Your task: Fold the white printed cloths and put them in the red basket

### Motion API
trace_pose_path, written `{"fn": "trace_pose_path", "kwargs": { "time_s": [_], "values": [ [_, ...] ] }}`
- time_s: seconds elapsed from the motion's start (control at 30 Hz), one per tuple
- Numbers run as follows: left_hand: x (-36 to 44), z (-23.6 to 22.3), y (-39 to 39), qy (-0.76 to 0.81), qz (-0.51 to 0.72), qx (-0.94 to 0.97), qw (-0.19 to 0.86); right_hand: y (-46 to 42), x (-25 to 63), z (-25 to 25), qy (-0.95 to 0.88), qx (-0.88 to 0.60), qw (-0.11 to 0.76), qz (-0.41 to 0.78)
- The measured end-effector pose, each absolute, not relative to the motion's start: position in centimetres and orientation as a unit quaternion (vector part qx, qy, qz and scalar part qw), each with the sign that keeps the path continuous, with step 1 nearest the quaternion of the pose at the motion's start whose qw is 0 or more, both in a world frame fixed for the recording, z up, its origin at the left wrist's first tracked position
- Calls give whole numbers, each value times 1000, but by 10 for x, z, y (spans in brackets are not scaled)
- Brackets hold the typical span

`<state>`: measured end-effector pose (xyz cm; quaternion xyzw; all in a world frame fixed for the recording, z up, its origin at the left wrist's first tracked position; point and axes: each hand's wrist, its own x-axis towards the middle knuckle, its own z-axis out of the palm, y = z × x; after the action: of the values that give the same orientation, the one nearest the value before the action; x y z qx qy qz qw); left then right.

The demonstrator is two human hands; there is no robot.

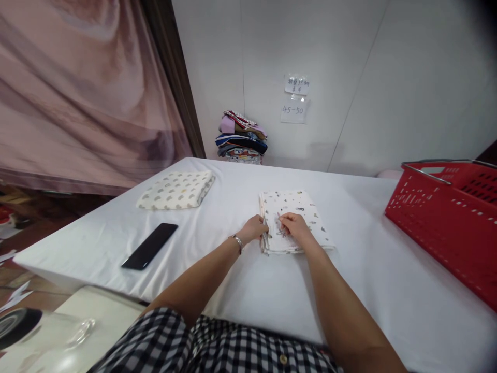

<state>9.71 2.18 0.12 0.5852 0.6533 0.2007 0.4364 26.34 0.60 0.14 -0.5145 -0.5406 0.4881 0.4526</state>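
A folded white cloth (289,202) with small grey and brown prints lies flat on the table in front of me. My left hand (255,228) is closed at the cloth's left edge, its fingers gripping the layered folds there. Over the middle of the cloth, my right hand (294,225) makes a pinch; a small raised bit of fabric appears to be between the fingertips, though the detail is hard to make out. Both hands touch the same cloth.
On the white-covered table (240,290), a second folded cloth (176,191) and a black phone (150,246) lie to the left. A red basket (438,223) stands at the right. Behind the table rises a stack of folded fabrics (241,140). A clear jug (58,331) is at lower left.
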Motion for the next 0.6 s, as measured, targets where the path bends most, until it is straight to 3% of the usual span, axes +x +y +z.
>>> {"fn": "trace_pose_path", "kwargs": {
  "time_s": [0.2, 0.37, 0.5, 0.6],
  "values": [
    [94, 0, 16, 639, 220, 584, 449, 10, 260, -13, -614, -534, 378, 442],
    [93, -3, 19, 650, 223, 585, 430, 5, 252, -8, -694, -547, 364, 294],
    [94, -5, 23, 660, 221, 592, 406, -2, 246, -3, -763, -543, 269, 226],
    [94, -5, 27, 658, 224, 588, 413, -5, 245, -1, -767, -547, 247, 226]
  ]
}}
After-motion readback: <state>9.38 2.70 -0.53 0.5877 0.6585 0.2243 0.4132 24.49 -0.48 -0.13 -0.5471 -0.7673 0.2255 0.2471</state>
